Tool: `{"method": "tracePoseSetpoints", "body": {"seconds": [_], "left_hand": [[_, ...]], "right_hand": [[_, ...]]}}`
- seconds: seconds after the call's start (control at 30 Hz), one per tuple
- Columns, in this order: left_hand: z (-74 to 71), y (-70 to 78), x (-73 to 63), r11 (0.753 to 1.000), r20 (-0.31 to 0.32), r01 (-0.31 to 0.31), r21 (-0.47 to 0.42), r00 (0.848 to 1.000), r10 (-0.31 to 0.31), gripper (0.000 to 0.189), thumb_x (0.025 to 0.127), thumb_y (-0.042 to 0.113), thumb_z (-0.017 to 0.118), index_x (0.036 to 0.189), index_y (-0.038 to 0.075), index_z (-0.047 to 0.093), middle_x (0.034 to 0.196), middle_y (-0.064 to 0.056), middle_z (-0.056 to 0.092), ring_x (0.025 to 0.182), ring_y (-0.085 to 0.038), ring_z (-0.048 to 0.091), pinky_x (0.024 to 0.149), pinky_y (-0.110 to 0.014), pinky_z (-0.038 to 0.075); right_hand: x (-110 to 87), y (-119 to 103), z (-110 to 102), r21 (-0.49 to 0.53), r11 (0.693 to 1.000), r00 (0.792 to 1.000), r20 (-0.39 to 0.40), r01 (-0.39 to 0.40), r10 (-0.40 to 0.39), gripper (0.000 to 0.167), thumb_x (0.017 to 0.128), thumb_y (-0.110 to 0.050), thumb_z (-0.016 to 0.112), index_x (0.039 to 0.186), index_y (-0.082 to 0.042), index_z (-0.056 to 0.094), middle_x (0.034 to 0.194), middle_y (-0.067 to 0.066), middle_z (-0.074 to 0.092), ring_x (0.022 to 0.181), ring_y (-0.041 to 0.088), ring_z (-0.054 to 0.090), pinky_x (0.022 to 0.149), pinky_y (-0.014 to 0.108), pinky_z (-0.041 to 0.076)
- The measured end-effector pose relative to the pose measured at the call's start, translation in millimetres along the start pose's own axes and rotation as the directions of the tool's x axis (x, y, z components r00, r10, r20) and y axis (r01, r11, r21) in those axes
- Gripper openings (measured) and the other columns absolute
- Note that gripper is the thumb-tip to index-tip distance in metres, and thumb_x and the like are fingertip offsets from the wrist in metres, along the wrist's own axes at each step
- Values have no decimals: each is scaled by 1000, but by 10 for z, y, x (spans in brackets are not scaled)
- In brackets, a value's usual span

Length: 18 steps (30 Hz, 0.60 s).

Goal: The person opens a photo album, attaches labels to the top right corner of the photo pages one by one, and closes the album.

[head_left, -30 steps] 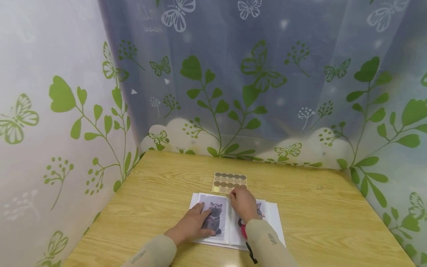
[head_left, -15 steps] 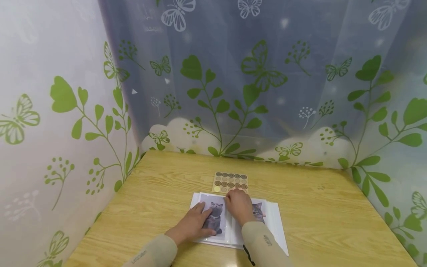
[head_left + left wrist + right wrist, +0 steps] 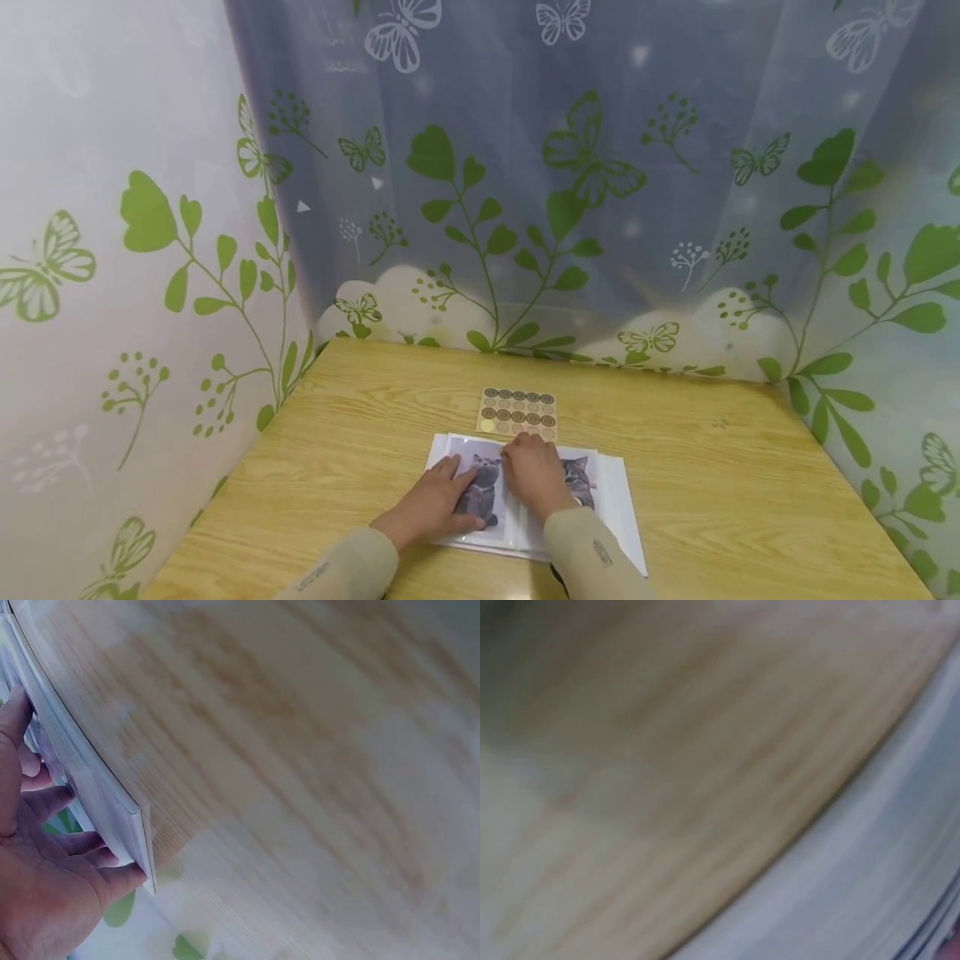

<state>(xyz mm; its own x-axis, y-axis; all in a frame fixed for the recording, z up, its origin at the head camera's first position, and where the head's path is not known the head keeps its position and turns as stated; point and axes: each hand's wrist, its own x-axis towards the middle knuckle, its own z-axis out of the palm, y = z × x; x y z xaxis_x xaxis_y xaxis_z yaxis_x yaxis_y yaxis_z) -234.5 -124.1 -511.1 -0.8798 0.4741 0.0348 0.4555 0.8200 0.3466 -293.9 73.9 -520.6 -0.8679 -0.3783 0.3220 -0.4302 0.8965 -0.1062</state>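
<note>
Moved since the earlier frame: right hand (image 3: 534, 477), shifted slightly left and nearer, away from the sticker sheet (image 3: 517, 410). One photo album (image 3: 622, 500), which lay open beneath both hands on the near middle of the wood-grain table (image 3: 712, 467), long axis left to right. Left hand (image 3: 433, 500): fingers extended and spread, resting on the left page and its grey-cat photo (image 3: 486, 493). Right hand: fingers bent, at that photo's far right corner, nearer this corner than the left; whether they pinched anything could not be told. Sheet: just beyond the album's far edge.
</note>
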Motion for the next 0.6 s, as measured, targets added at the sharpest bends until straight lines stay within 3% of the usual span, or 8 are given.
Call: {"method": "tracePoseSetpoints", "body": {"seconds": [0.23,0.43,0.6], "left_hand": [[-14,4,2,1000,6,8,-2,1000,-8,82,85,50,72,144,-2,47,150,-32,34,139,-46,33,114,-55,29],[-27,16,-5,1000,2,1,7,1000,-1,81,85,49,73,143,-2,48,149,-33,35,138,-47,35,113,-55,31],[-27,19,-12,1000,-1,-3,3,1000,3,79,86,47,73,142,-3,49,148,-34,36,138,-47,35,113,-55,31]], "right_hand": [[-110,2,4,-45,996,997,12,77,-77,24,94,-28,65,110,-11,71,108,8,65,101,27,60,89,48,49],[-193,-5,-5,-52,996,992,100,77,-72,46,99,-43,55,130,-10,62,126,10,60,118,30,55,103,53,42],[-259,-15,-36,-41,995,988,128,89,-83,56,100,-49,49,139,-8,54,135,13,56,126,33,51,108,58,35]]}}
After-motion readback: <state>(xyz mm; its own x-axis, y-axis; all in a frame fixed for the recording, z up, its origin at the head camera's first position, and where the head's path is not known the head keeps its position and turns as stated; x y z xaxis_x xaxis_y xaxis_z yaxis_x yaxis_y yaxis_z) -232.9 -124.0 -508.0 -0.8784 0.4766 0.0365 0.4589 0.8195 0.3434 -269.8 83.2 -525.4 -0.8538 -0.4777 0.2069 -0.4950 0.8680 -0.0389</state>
